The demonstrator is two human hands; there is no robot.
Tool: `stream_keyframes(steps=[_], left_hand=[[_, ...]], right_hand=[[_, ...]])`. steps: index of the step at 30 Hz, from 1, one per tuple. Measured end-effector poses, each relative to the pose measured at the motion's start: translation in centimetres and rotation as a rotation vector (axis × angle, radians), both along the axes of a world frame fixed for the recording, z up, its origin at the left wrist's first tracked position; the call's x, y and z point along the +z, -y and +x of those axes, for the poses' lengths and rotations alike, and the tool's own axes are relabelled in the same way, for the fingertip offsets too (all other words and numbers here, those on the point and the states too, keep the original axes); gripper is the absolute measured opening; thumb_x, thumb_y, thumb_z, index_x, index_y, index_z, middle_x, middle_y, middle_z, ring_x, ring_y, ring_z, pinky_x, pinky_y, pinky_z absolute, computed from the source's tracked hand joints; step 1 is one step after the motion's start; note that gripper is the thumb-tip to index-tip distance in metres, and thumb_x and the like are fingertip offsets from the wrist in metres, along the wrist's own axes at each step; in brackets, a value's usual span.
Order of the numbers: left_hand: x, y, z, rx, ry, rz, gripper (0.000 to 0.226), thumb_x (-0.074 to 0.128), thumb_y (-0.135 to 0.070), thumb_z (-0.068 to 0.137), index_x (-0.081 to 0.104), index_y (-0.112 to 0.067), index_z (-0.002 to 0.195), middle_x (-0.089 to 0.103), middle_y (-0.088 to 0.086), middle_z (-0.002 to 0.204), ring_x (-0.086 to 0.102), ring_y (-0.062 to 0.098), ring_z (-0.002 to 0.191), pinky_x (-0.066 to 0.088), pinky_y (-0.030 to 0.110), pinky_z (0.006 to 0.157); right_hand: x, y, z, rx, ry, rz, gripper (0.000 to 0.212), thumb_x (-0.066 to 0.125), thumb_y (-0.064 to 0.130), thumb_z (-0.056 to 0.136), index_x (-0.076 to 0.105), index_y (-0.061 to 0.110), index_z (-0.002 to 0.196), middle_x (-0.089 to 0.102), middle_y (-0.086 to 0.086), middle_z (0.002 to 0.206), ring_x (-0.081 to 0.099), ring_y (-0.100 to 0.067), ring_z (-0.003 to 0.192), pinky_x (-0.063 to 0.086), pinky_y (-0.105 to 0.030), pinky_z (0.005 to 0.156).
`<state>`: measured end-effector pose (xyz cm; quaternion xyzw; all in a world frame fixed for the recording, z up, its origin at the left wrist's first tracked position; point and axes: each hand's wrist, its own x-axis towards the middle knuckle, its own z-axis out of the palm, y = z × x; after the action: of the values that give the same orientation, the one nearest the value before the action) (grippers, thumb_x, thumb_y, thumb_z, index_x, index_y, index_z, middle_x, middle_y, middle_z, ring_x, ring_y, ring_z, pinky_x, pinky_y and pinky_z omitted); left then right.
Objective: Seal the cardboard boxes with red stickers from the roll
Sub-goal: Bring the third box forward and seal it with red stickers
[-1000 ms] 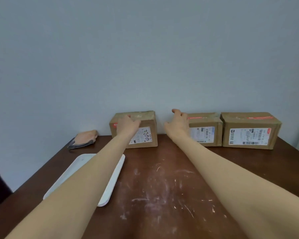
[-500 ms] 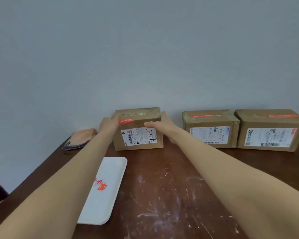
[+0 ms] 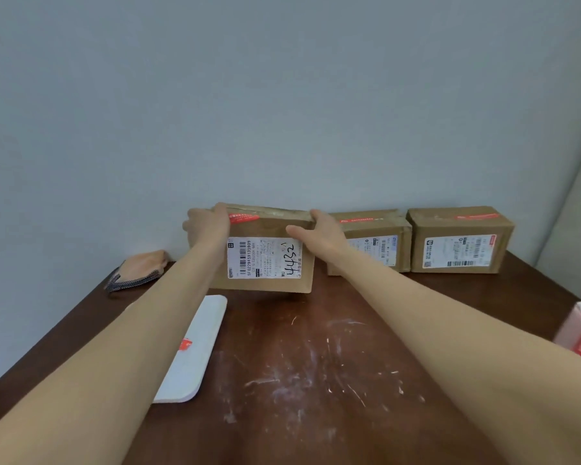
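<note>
Left hand [image 3: 204,226] and right hand [image 3: 320,230] grip opposite ends of the left box [image 3: 269,265], fingers curled over its top, near the tabletop's [image 3: 316,370] far edge.

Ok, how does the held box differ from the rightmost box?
The held box is gripped at both ends by the left hand and right hand; the rightmost box stands untouched. The held box's label carries handwritten digits; the rightmost box's shows none. Both are brown cardboard with a red sticker on top.
</note>
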<state>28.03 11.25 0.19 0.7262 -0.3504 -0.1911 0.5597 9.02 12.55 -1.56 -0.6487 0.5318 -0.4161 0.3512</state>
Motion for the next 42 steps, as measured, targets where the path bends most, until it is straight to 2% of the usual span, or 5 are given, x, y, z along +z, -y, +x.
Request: stream_keyframes(steps=[12,19,32,36,42], left_hand=[[0.6,-7.5,-12.0,-0.203,0.033,-0.066,0.038,0.043,-0.031,0.091,0.05,-0.003,0.116,0.054,0.012,0.119,0.051,0.023,0.082,0.03,0.028,0.053],[-3.5,-10.3,-19.0,-0.441,-0.031,-0.072,0.011,0.044,-0.02,0.095,0.047,-0.011,0.089,0.049,-0.003,0.081,0.048,0.019,0.083,0.037,0.03,0.073],[-5.7,-10.6,-21.0,-0.576,0.052,-0.1,0.026,0.033,-0.015,0.099,0.052,-0.015,0.118,0.056,0.002,0.11,0.052,0.014,0.093,0.04,0.025,0.069],[-5.5,-10.4,-20.7,-0.598,0.133,-0.094,0.034,0.032,-0.012,0.099,0.057,-0.015,0.123,0.055,0.003,0.127,0.05,0.014,0.108,0.039,0.024,0.084],[-5.4,-11.1,-19.9,-0.622,0.369,-0.176,0.035,0.036,-0.013,0.099,0.057,-0.02,0.127,0.05,0.002,0.131,0.049,0.016,0.115,0.038,0.019,0.084]], right_hand=[[1.1,-8.5,-11.7,-0.327,0.004,-0.126,0.05,0.049,0.05,0.093,0.057,0.012,0.125,0.058,-0.004,0.126,0.054,-0.019,0.112,0.041,-0.031,0.087],[-1.6,-12.7,-19.0,-0.503,-0.008,-0.148,0.034,0.052,0.032,0.094,0.058,0.015,0.123,0.057,0.006,0.11,0.05,-0.011,0.099,0.04,-0.028,0.084],[-4.6,-13.4,-21.7,-0.562,-0.12,-0.103,0.034,0.051,0.042,0.092,0.056,0.024,0.119,0.05,-0.007,0.124,0.059,-0.02,0.092,0.051,-0.037,0.083],[-4.1,-13.3,-21.2,-0.616,-0.261,-0.075,0.034,0.051,0.042,0.092,0.055,0.022,0.12,0.037,-0.008,0.131,0.046,-0.026,0.115,0.041,-0.034,0.083],[-1.8,-12.9,-20.1,-0.394,-0.541,-0.299,0.07,0.064,0.06,0.076,0.049,0.025,0.136,0.031,0.0,0.148,0.022,-0.02,0.142,0.031,-0.042,0.112]])
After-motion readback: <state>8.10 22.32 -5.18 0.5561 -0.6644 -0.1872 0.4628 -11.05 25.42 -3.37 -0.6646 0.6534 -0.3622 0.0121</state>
